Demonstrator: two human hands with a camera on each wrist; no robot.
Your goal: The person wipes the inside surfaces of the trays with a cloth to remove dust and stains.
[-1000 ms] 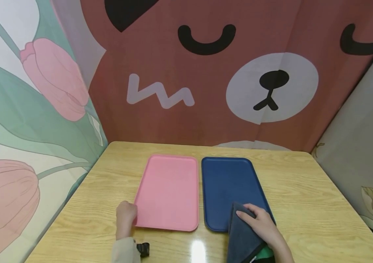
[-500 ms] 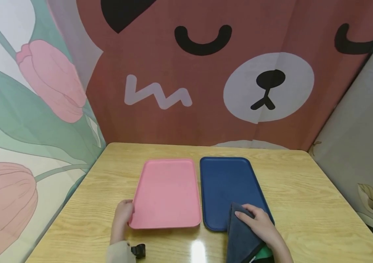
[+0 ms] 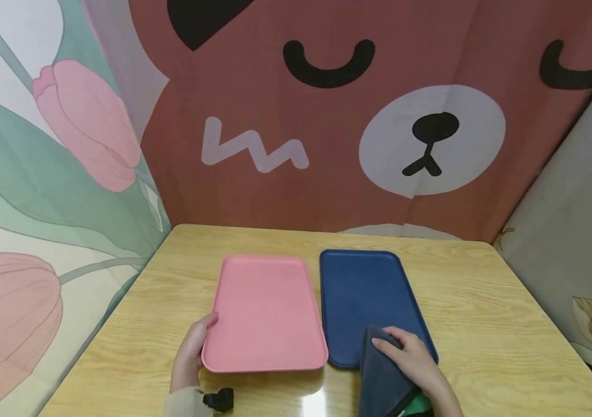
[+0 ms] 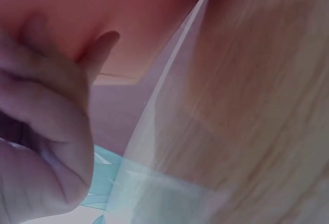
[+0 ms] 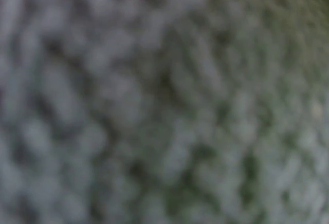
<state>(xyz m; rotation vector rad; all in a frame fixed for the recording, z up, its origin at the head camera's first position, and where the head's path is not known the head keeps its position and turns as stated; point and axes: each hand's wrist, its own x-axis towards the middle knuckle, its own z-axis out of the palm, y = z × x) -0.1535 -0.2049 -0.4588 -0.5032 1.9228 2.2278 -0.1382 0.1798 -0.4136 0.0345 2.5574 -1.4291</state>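
My left hand (image 3: 190,350) grips the left edge of the pink tray (image 3: 265,313), its thumb on the rim. The tray's near edge is raised off the table, with a shadow below it. In the left wrist view, fingers (image 4: 49,72) of the left hand reach along the pink tray's underside (image 4: 139,8). At the near right, my right hand (image 3: 418,359) holds a dark grey cloth (image 3: 382,370), thumb and fingers bent over its upper part. The cloth overlaps the near edge of the blue tray (image 3: 369,295). Blurred grey cloth pile (image 5: 154,106) fills the right wrist view.
The blue tray lies flat on the wooden table (image 3: 483,324), right beside the pink one. A curtain with a bear print (image 3: 327,174) hangs behind the table. Flower-patterned fabric (image 3: 92,231) hangs on the left and pale fabric (image 3: 577,202) on the right.
The pink tray has come up off the table and moved slightly toward me and left. My left hand moved with it and turned, so its thumb now shows. The right hand and cloth stay nearly still.
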